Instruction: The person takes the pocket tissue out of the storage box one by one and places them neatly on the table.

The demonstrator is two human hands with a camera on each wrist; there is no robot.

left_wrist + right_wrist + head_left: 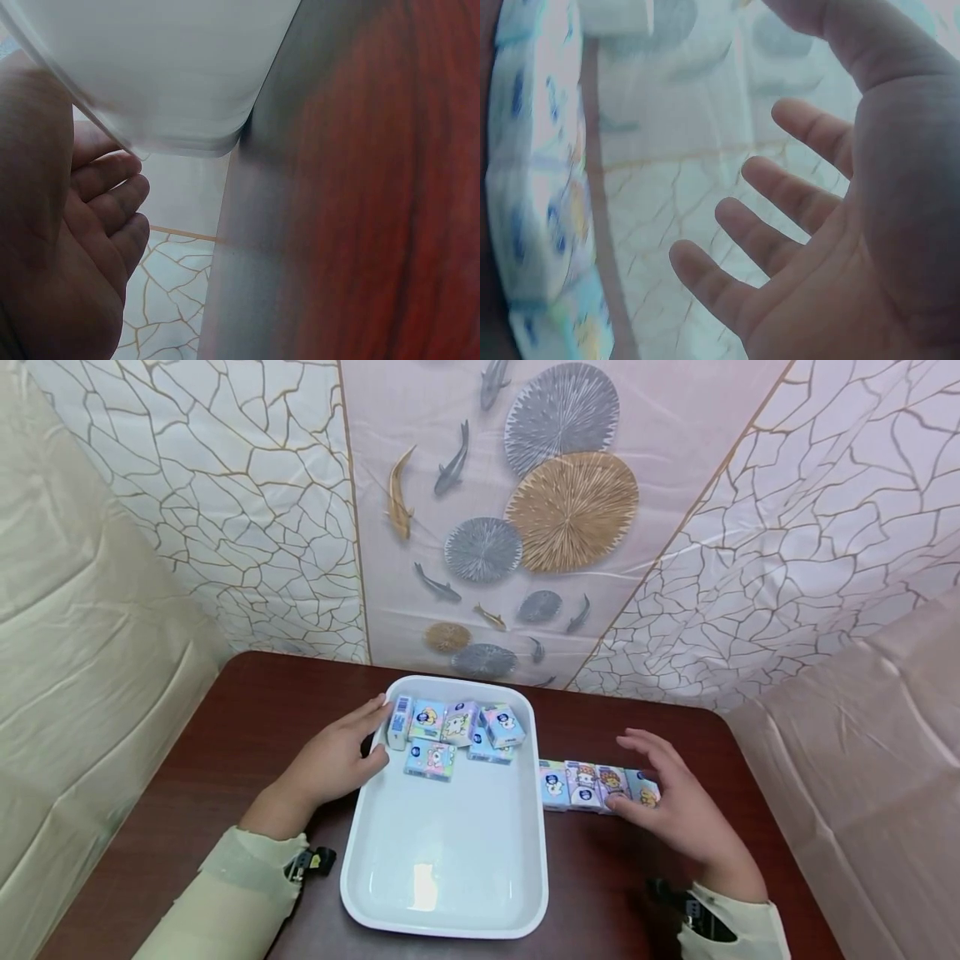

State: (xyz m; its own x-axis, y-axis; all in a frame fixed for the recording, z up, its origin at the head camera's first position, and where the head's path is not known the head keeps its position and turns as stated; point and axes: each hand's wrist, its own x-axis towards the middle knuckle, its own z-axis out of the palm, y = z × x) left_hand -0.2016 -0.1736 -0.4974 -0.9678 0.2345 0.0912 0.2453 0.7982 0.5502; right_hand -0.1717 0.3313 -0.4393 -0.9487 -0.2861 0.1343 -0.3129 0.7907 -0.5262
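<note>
A white tray (450, 852) lies on the table, with several small cartoon-printed packs (429, 758) gathered at its far end. They look like pocket tissue packs; some lean on others. My left hand (326, 768) holds the tray's left rim, thumb over the edge and fingers on the outer side. In the left wrist view its fingers (120, 191) lie loosely bent beside the tray's underside. To the tray's right runs a row of similar packs (583, 785). Above the row's right end hovers my right hand (686, 814), fingers spread and apart from the packs in the right wrist view.
The dark red-brown table (292, 693) ends at a patterned cloth (480, 610) hanging behind it. Pale cloth (862, 760) also hangs at the right, and more (82, 610) at the left. Each wrist carries a small black device (708, 918).
</note>
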